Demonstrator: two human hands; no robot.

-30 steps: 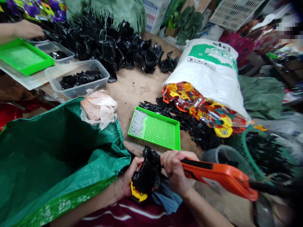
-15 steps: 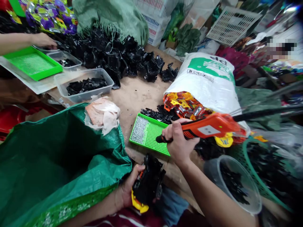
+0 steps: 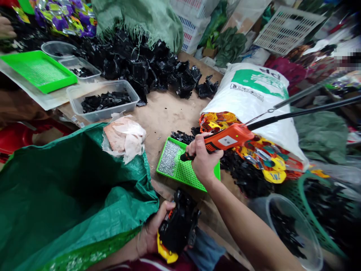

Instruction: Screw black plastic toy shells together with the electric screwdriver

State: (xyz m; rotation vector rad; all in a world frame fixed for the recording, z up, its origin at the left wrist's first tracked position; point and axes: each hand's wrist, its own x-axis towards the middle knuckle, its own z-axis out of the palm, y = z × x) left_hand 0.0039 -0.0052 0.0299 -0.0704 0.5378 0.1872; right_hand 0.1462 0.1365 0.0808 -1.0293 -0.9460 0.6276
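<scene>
Head view: at 7 o'clock, just above the lap, the person's left hand (image 3: 152,231) has its grip closed around a chunky black plastic piece (image 3: 179,226) with a yellow part at its lower end. The right hand (image 3: 201,160), near the middle of the view, has its grip closed around an orange corded hand tool (image 3: 227,139), whose thin black tip (image 3: 184,157) points toward 9 o'clock. That hand and tool hover over a perforated green tray (image 3: 194,177) holding a patch of silvery granules (image 3: 168,157). The black piece and the tool are well apart. An open green woven sack (image 3: 70,195) fills the view from 7 to 9 o'clock, touching the left forearm, with crumpled pinkish paper (image 3: 124,137) beside its mouth on the brown desk (image 3: 166,113). At 2 o'clock, a white sack (image 3: 254,98) spills red-and-yellow foil pieces (image 3: 265,158) beside loose black scraps (image 3: 245,175). A heap of black plastic pieces (image 3: 135,64) lies at 11 o'clock, and a clear tub of black bits (image 3: 124,86) sits at 10 o'clock. A clear bowl (image 3: 313,233) of black pieces stands at 4 o'clock against a green basket (image 3: 318,210). A co-worker's hand (image 3: 5,28) shows at the upper-left edge.
</scene>
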